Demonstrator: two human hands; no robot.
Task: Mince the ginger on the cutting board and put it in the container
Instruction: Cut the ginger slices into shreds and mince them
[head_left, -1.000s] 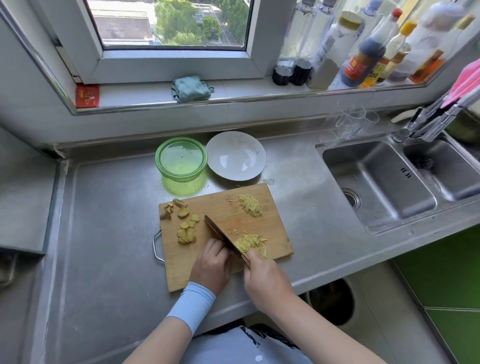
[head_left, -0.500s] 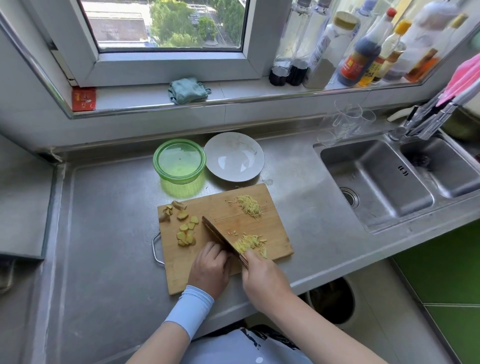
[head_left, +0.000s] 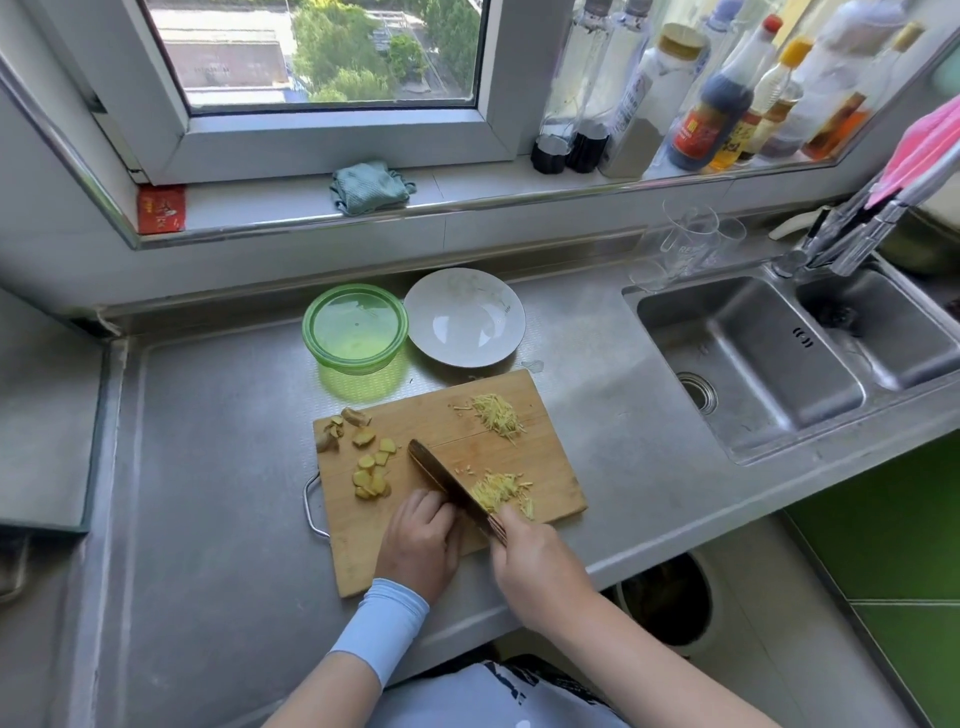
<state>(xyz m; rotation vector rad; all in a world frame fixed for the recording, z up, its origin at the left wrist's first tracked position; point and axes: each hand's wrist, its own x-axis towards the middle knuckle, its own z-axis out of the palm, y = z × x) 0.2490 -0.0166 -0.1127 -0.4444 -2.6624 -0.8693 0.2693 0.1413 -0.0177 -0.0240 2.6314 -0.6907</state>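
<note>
Right hand (head_left: 535, 561) fingers gripping the dark broad-bladed knife (head_left: 447, 483); left hand (head_left: 421, 540) fingers curling beside its blade, anything pinned underneath hidden. Pale yellow ginger shreds (head_left: 501, 491) lying beside the blade on the wooden cutting board (head_left: 550, 462), round green plastic container (head_left: 356, 327) standing beyond. Risk: blade slipping sideways, nicking the close knuckles.

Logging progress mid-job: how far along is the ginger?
Done: two shredded piles, far pile and near pile, on the cutting board. In hand: right hand grips the knife at the near pile, left hand beside the blade. Left: ginger slices uncut, shreds not minced, green container shows no ginger.
</note>
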